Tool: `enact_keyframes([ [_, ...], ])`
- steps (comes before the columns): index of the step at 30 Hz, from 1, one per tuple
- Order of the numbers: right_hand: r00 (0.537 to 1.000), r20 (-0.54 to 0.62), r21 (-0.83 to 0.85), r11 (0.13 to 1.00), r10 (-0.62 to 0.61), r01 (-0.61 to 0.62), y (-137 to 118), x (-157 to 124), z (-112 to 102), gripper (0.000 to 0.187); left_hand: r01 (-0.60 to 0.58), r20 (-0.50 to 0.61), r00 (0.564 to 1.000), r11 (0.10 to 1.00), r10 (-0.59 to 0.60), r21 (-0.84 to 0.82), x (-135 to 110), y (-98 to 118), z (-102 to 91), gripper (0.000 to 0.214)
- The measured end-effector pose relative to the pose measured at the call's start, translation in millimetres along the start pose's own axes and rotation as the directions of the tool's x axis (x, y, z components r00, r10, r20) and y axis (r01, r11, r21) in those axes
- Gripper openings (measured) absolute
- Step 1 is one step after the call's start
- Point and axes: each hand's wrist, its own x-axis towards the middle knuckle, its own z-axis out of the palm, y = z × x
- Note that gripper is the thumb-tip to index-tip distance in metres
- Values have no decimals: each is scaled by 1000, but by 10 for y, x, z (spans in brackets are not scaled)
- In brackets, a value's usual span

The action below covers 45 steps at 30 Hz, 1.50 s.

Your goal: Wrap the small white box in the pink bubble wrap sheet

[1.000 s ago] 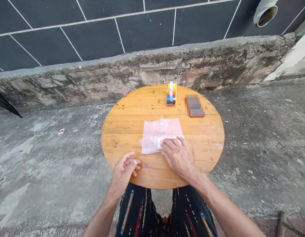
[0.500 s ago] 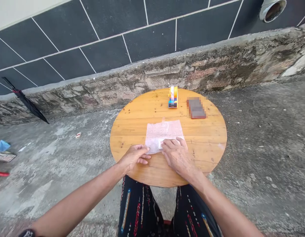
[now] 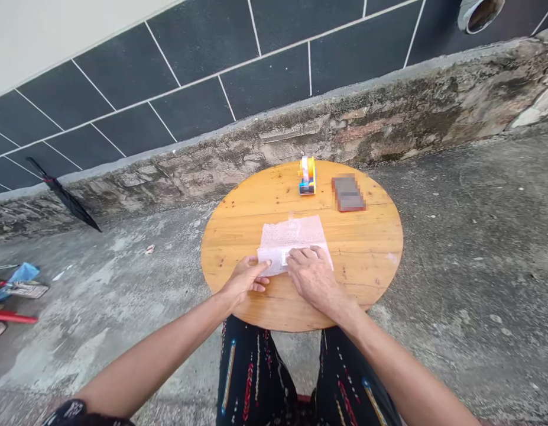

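A pinkish sheet of bubble wrap (image 3: 292, 232) lies on the round wooden table (image 3: 238, 222), its near part folded over. My left hand (image 3: 246, 277) pinches the near left corner of the wrap between thumb and fingers. Lying palm down on the folded part, my right hand (image 3: 311, 273) presses with its fingers slightly bent and apart. A small white item with a printed mark (image 3: 285, 257) shows left of the right fingertips; the rest of it is hidden under the hand, and its kind is unclear.
A yellow and blue tape dispenser (image 3: 307, 177) stands at the table's far side. To its right is a blurred dark, red-edged flat object (image 3: 349, 194). A black umbrella (image 3: 72, 201) leans against the wall. Litter and a blue bag (image 3: 24, 273) lie on the ground at left.
My left thumb has moved over the wrap's left edge, which now looks folded further over the near part. My right hand stays pressed on the wrap. The view has shifted slightly.
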Motion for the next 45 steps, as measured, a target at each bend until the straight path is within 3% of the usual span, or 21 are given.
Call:
enact_keyframes([
  [7, 1000, 17, -40, 999, -14, 15, -7, 13, -18, 14, -6, 38, 999, 997, 3, 73, 143, 35, 105, 36],
  [15, 998, 46, -75, 996, -48, 51, 0, 47, -88, 15, -34, 25, 999, 998, 33, 47, 70, 90, 182, 27],
  [24, 992, 94, -65, 994, -83, 90, 18, 70, -137, 12, -89, 83, 993, 996, 88, 6, 62, 188, 235, 20],
  [29, 991, 86, -70, 992, -100, 106, 17, 77, -141, 14, -191, 43, 981, 981, 191, 5, 81, 169, 291, 15],
  [35, 992, 79, -56, 994, -93, 98, 39, 78, -108, 18, -378, 39, 925, 925, 377, 34, 91, 105, 404, 13],
  [40, 993, 77, -26, 996, -84, 87, 63, 64, -98, 24, -581, 77, 808, 769, 584, 267, 99, 58, 388, 11],
  [45, 992, 98, 23, 997, -82, 80, 81, 77, -149, 23, -619, 108, 769, 692, 630, 370, 40, 58, 383, 10],
])
